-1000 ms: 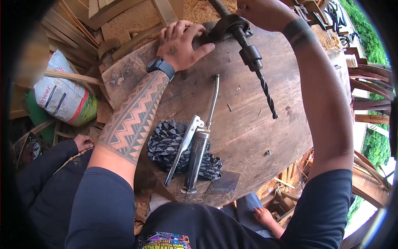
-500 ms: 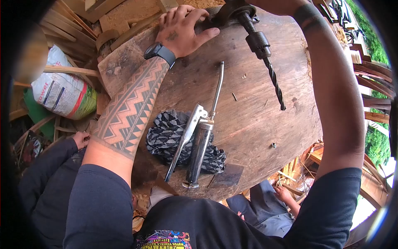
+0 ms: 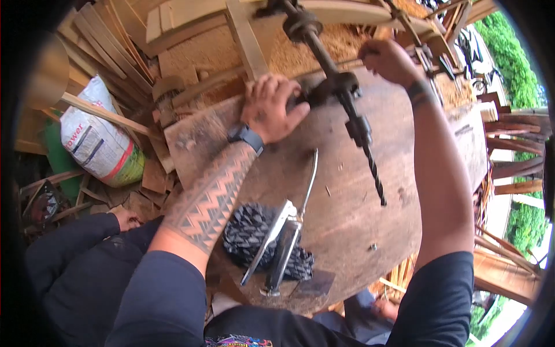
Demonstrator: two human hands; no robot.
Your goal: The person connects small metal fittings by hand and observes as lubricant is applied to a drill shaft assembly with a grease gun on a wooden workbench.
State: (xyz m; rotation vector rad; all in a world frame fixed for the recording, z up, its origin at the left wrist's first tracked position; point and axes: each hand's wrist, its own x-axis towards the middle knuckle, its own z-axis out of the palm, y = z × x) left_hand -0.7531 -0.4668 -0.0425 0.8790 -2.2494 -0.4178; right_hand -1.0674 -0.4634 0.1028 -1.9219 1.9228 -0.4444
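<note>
We have the wooden worktop [image 3: 352, 231] across mid-frame, with the drill spindle [image 3: 317, 49] slanting in from top centre. Grease gun [image 3: 283, 255] on the patterned cloth [image 3: 245, 231], lower centre. Left hand [image 3: 269, 110], upper centre: fingers and thumb spread, no hold we can see. Right hand [image 3: 393, 62], upper right: fingers curled (round what, if anything, we can't tell). Drill bit [image 3: 374, 173] points down, right of centre. Small metal piece [image 3: 373, 246] below it. Our risk call: a turning spindle could catch the left hand; a bumped worktop could roll the small piece off.
</note>
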